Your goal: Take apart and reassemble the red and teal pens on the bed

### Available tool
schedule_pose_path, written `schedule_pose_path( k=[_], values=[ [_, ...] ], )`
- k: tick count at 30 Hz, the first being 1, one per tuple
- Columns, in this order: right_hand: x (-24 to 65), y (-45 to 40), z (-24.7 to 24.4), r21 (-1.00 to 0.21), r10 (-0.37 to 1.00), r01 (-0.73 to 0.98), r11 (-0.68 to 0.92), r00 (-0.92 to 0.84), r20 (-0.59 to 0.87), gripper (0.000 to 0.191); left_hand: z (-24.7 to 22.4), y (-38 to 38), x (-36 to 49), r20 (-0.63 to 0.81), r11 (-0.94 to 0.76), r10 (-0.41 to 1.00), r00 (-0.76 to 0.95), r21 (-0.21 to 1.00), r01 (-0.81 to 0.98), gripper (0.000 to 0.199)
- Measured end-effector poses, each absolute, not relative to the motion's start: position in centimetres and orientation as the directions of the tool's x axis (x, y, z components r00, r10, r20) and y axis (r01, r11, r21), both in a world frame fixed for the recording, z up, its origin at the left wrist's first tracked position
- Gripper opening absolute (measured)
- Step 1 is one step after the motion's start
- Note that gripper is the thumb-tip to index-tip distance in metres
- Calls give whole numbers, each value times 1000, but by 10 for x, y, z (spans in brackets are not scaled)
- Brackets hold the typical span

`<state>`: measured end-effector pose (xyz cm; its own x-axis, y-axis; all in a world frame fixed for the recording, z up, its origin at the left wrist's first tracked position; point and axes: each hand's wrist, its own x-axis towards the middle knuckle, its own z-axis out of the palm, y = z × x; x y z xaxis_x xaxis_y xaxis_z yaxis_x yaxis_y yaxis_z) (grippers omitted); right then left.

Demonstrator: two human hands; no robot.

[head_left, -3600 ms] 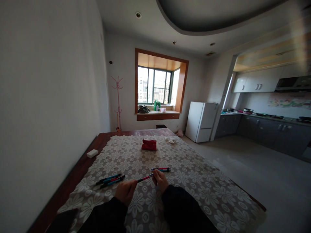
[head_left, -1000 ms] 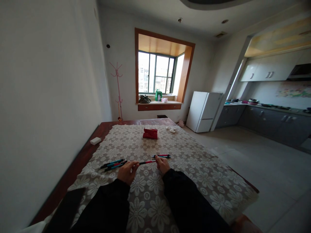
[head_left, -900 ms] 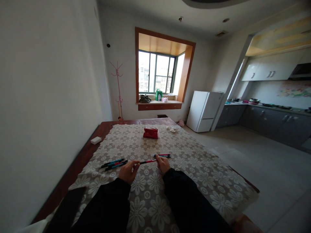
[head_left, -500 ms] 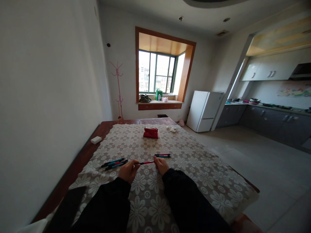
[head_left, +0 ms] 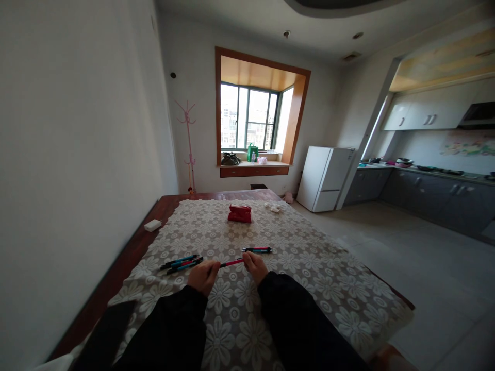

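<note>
A pink and black pen (head_left: 233, 262) is held level between my two hands, just above the flowered tablecloth (head_left: 234, 312). My left hand (head_left: 203, 276) is closed round its dark end. At the other end, my right hand (head_left: 255, 267) pinches the pen, hiding that tip. Several blue, pink and black pens (head_left: 181, 263) lie in a loose bunch beside my left hand. Just beyond my right hand rest more pens (head_left: 258, 250), side by side. Farther back on the cloth stands a red pouch (head_left: 239, 213).
A white charger-like block (head_left: 152, 225) sits on the table's bare left edge by the wall. Crumpled white bits (head_left: 273, 207) lie at the far right of the cloth. A dark flat object (head_left: 104, 335) is near my left sleeve. A white fridge (head_left: 325, 178) stands beyond the table.
My left hand has closed more fully round the pen's dark end, its fingers curling in. The right hand keeps its pinch. The view has tipped slightly upward.
</note>
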<state>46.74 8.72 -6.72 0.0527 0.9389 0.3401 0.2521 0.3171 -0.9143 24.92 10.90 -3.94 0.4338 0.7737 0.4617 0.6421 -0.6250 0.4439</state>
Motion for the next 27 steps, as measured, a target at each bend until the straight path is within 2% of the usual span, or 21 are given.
schedule_pose_path(
  k=[2,6,11,16,21,24,27],
  values=[
    [468,87,-65,-914,936,259,313,76,342,51,-41,109,250,481,-628,770,419,454,632,45],
    [470,90,-66,-926,943,283,251,146,300,54,-43,108,253,531,-633,765,364,516,578,28],
    [472,97,-77,-966,966,186,180,154,209,57,-43,108,252,570,-697,711,412,495,519,19],
    [470,98,-80,-967,967,183,177,148,205,57,-45,111,252,566,-700,707,423,480,528,22],
    [467,89,-69,-932,954,241,270,63,292,54,-45,111,251,558,-670,721,412,410,619,37],
    [466,87,-65,-916,945,275,292,65,320,53,-43,110,251,483,-640,754,445,392,661,42],
    [467,89,-66,-915,942,296,274,111,318,54,-40,108,251,417,-643,764,492,424,638,39]
  ],
)
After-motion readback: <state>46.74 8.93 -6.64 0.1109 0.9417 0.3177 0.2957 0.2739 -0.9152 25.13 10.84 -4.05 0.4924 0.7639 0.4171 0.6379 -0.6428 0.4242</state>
